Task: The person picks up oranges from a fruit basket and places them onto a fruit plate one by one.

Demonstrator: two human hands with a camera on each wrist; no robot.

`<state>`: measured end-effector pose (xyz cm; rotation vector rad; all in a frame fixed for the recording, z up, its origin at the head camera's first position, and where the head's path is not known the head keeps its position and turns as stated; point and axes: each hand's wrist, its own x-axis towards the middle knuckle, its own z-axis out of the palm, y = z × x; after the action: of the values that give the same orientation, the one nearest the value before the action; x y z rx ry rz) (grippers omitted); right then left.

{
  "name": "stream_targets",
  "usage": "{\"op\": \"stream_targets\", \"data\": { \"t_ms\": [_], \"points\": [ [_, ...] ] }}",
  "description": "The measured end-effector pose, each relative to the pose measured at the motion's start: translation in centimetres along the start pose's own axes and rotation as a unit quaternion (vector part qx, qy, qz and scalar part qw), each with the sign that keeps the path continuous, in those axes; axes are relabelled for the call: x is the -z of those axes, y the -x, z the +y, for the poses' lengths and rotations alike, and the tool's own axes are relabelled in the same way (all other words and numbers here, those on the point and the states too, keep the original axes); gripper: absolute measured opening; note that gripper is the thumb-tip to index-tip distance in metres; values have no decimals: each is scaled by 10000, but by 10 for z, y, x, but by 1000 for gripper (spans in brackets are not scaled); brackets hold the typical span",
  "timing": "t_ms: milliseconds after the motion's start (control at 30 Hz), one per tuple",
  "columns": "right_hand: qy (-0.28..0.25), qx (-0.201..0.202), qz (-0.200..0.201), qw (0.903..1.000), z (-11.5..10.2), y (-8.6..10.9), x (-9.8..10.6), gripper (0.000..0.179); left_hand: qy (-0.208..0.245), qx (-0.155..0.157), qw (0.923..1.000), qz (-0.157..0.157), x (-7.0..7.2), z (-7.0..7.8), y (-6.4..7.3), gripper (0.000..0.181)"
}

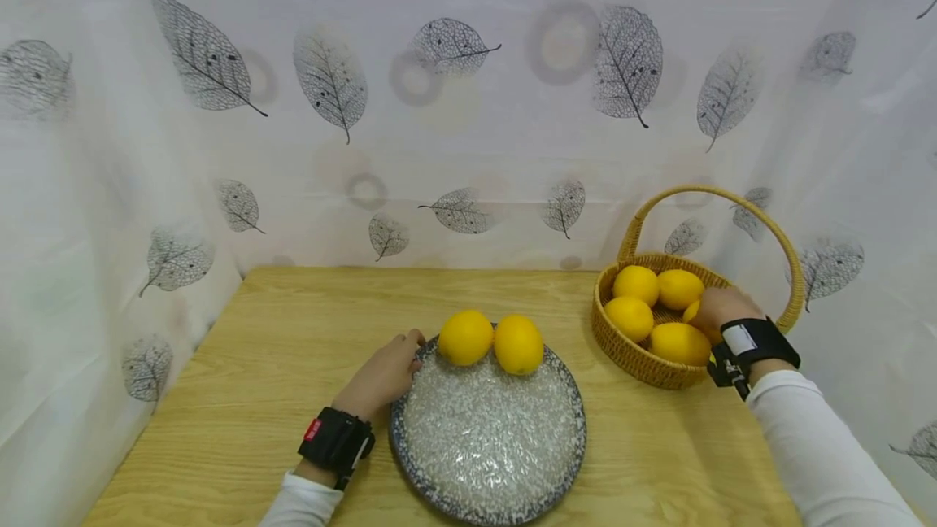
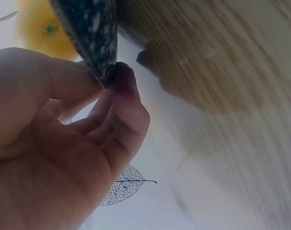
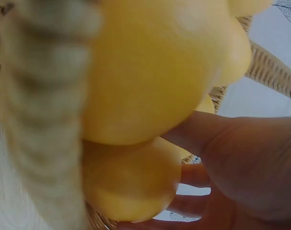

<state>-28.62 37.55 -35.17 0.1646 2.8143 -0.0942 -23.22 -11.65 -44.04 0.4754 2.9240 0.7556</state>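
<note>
My left hand (image 1: 382, 376) grips the rim of a round speckled grey plate (image 1: 490, 437) with a dark edge. In the left wrist view, the thumb and curled fingers pinch that rim (image 2: 95, 43). Two lemons (image 1: 465, 337) lie side by side at the plate's far edge. Over at the right, my right hand (image 1: 725, 307) reaches into a wicker basket (image 1: 622, 352). Its thumb and fingers hold a lemon (image 3: 131, 187), mostly hidden by the hand in the head view. Several other lemons (image 1: 679, 346) lie in the basket.
The basket's tall arched handle (image 1: 699, 189) rises beside the right wrist. A light wooden table (image 1: 307, 324) carries plate and basket. Behind it and at both sides hangs a pale curtain (image 1: 468, 145) with a leaf print.
</note>
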Motion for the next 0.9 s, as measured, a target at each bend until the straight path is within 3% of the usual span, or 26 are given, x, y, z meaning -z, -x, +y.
{"op": "stream_targets", "data": {
  "t_ms": [133, 433, 900],
  "points": [
    [242, 66, 32, 9997, -1, -1, -5, 40, 39, 23, 10000, -33, 0, 0, 0, 27],
    [120, -24, 27, 9999, -2, 0, -5, 32, 9, 29, 10000, 1, 0, 0, -2, 27],
    [-122, 43, 443, 9989, 2, 2, -11, 30, 68, 72, 10000, -11, -5, -4, -2, 28]
  ]
}}
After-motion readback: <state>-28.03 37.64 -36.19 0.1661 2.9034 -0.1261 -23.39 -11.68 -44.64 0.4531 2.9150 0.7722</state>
